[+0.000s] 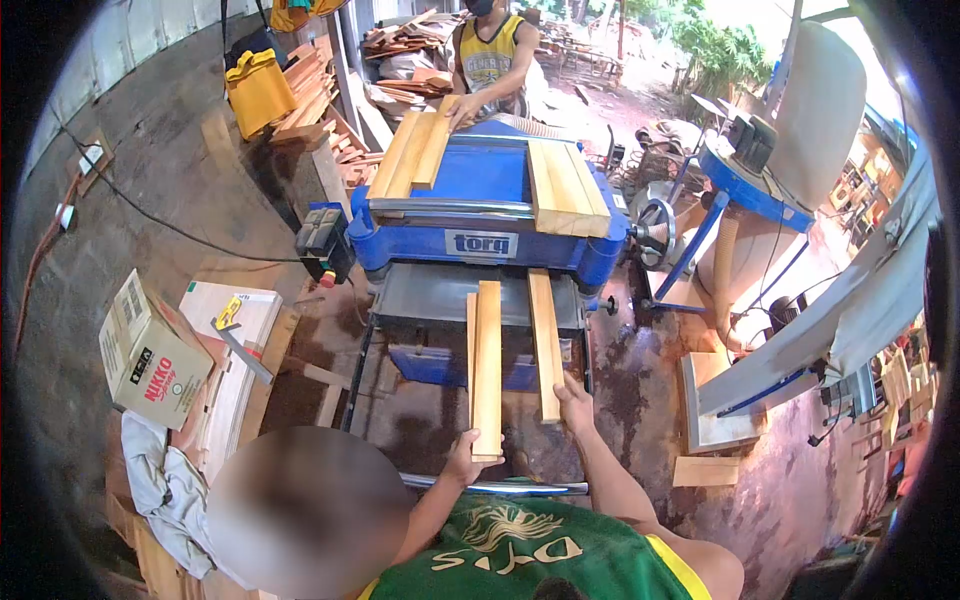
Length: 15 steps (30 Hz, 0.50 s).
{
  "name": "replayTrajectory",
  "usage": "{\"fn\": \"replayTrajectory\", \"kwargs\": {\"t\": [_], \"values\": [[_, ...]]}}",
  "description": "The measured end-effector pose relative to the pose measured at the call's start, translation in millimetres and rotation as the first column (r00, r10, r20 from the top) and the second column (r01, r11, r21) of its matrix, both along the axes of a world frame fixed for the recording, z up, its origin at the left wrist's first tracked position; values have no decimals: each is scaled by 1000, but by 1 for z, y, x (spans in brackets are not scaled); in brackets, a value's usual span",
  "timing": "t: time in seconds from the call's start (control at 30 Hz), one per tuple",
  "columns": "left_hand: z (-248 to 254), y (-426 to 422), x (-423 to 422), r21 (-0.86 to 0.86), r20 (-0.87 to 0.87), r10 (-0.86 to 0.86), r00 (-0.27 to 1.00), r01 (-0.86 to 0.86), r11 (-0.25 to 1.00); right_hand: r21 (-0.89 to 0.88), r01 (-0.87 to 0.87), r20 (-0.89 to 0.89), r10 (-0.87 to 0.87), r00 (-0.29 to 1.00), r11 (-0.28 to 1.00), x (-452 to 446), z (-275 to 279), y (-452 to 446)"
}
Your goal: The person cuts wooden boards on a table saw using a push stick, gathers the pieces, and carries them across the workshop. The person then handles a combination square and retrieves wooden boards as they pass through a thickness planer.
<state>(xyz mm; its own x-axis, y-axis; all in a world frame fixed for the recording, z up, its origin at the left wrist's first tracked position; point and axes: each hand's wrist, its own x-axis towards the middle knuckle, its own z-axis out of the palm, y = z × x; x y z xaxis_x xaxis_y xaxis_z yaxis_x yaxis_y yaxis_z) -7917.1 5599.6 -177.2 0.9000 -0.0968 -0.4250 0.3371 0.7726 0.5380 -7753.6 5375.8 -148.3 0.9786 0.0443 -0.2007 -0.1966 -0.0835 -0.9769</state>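
My left hand (472, 459) is closed round the near end of a long, narrow wooden board (488, 370). A second thin strip of wood (471, 340) runs close along its left side. On the right, my right hand (574, 404) grips the near end of another wooden board (544, 345), whose far end reaches under the machine's body. Both hands are over the front of a blue thickness planer (420, 243) marked "torq". The boards point away from me over its dark metal bed (430, 297).
Wooden boards lie on the planer's top at left (402, 160) and right (565, 185). A co-worker (490, 60) behind it touches the left stack. At left are a carton (160, 350) and a switch box (325, 240). A grey roller bar (500, 488) crosses in front of me.
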Motion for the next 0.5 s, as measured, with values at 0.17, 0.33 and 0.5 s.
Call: {"fn": "replayTrajectory", "kwargs": {"t": [0.17,0.33,0.5], "values": [[15,-8,8,8,3,32,999,-32,999,195,209,-35,-206,978,958,30,-13,27],[18,-10,15,49,-25,39,999,-38,998,-221,288,-23,-300,954,932,65,-9,48],[10,-14,21,66,-17,40,999,-39,997,-202,623,98,-617,781,756,100,-21,73]]}}
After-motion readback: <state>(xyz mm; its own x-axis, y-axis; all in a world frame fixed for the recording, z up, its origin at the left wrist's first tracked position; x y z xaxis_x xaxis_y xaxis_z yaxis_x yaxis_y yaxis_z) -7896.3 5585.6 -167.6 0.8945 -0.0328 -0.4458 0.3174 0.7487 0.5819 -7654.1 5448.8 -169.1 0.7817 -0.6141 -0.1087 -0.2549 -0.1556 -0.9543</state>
